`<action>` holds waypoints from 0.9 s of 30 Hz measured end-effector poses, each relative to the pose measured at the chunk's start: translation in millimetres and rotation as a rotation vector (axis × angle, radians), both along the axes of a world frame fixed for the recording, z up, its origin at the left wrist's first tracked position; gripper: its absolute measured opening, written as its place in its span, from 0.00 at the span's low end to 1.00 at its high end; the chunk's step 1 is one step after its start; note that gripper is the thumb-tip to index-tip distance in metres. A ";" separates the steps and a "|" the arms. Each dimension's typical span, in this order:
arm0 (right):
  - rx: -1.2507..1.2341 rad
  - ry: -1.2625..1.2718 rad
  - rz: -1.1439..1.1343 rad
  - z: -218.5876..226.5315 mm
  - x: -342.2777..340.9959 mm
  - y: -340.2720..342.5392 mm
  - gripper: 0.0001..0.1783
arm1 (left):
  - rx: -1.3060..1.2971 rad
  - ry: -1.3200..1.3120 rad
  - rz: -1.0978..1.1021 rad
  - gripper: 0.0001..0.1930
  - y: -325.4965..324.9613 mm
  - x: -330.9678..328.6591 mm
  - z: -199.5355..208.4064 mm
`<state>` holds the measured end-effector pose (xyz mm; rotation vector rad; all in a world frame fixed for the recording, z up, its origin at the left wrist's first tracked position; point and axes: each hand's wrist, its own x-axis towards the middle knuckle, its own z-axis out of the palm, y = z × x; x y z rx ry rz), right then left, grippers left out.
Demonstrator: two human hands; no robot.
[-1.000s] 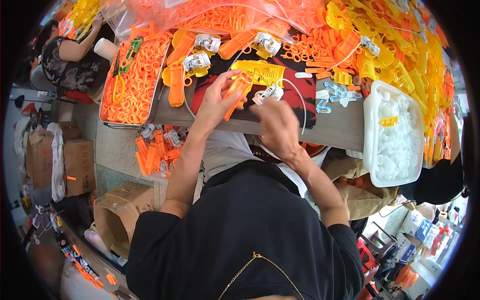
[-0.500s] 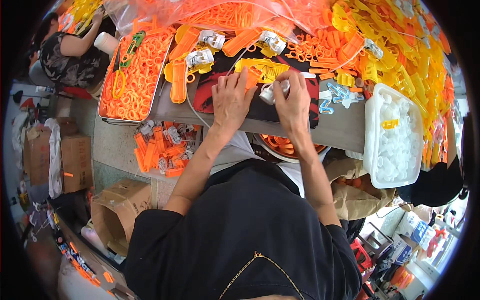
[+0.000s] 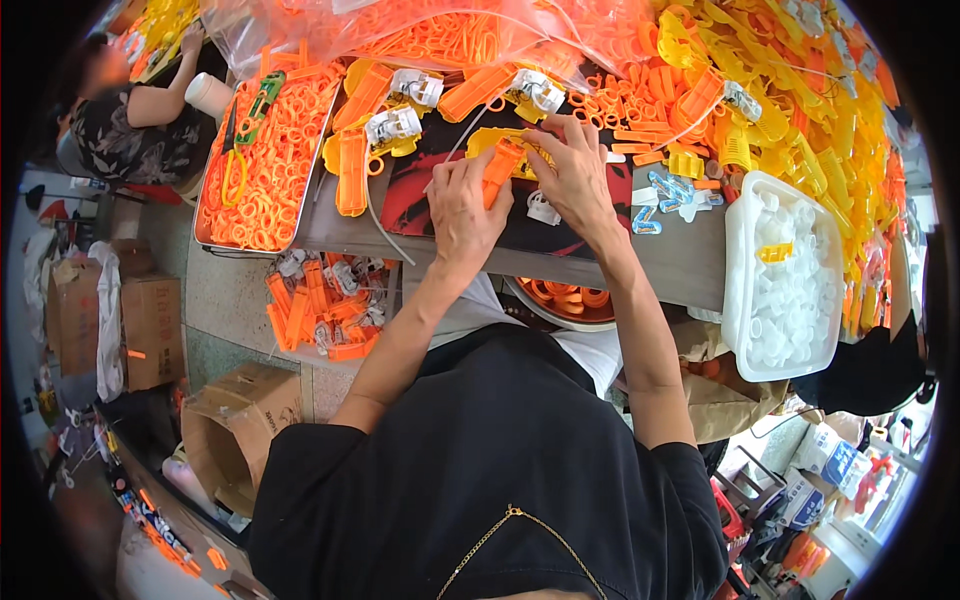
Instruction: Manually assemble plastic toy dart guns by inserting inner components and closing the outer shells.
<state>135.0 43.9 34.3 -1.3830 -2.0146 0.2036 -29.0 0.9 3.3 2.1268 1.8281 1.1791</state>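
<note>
In my left hand [image 3: 464, 212] is an orange plastic housing piece [image 3: 502, 168], tilted over a yellow plastic shell [image 3: 488, 138]. My right hand [image 3: 578, 182] has its thumb and fingers closed on the right part of the yellow shell, close to the orange piece. A small white plastic part [image 3: 543, 208] lies on the black and red mat [image 3: 410, 200] just below my right hand. Beyond my hands rest several yellow and orange assemblies with white parts [image 3: 538, 90]. My fingers hide part of the shell.
At the left, a metal tray [image 3: 300, 215] holds orange rings, yellow-handled scissors [image 3: 235, 172] and a green tool [image 3: 262, 100]. To the right stands a white bin [image 3: 735, 290] of translucent caps. Yellow parts [image 3: 800, 130] pile up behind it. A person [image 3: 140, 125] sits at far left.
My right hand has let go of the white part, which now lies on the mat. It has moved up and left onto the yellow shell. The orange piece is tilted more upright.
</note>
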 end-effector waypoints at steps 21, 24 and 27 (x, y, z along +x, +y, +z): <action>-0.174 0.132 0.115 -5.4 3.3 -13.0 0.16 | -0.013 -0.268 -0.216 0.26 9.8 -26.2 -7.3; -0.235 0.177 0.101 -4.8 6.4 -28.7 0.15 | -0.003 -0.312 -0.184 0.25 10.6 -21.6 -5.2; -0.254 0.159 0.127 -4.7 2.3 -30.5 0.16 | -0.003 -0.279 -0.110 0.21 8.2 -16.7 -5.4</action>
